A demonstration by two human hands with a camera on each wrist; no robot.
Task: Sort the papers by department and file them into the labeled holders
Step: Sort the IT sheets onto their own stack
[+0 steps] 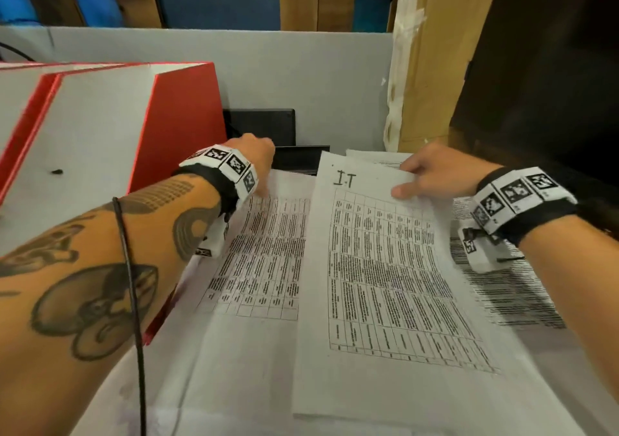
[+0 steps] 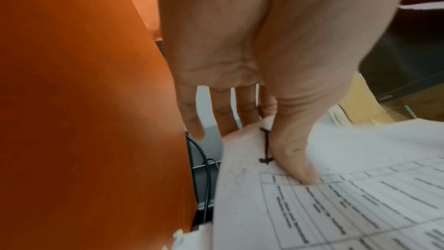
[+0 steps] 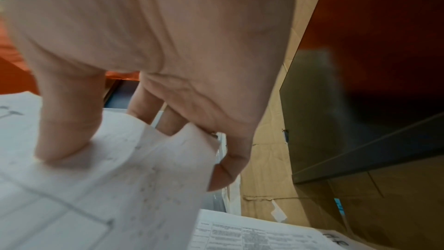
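A printed table sheet headed "I.T" lies slanted over the paper pile. My right hand pinches its top right corner, thumb on top and fingers underneath the sheet. To its left lies another table sheet. My left hand pinches that sheet's top edge, thumb pressed on the sheet beside a handwritten mark and fingers behind it. Red-and-white holders stand at the left, close beside my left hand; no labels show.
More printed sheets lie under my right wrist, one with handwriting at its corner. A black tray sits against the grey back wall behind the papers. A dark cabinet and cardboard stand at the right.
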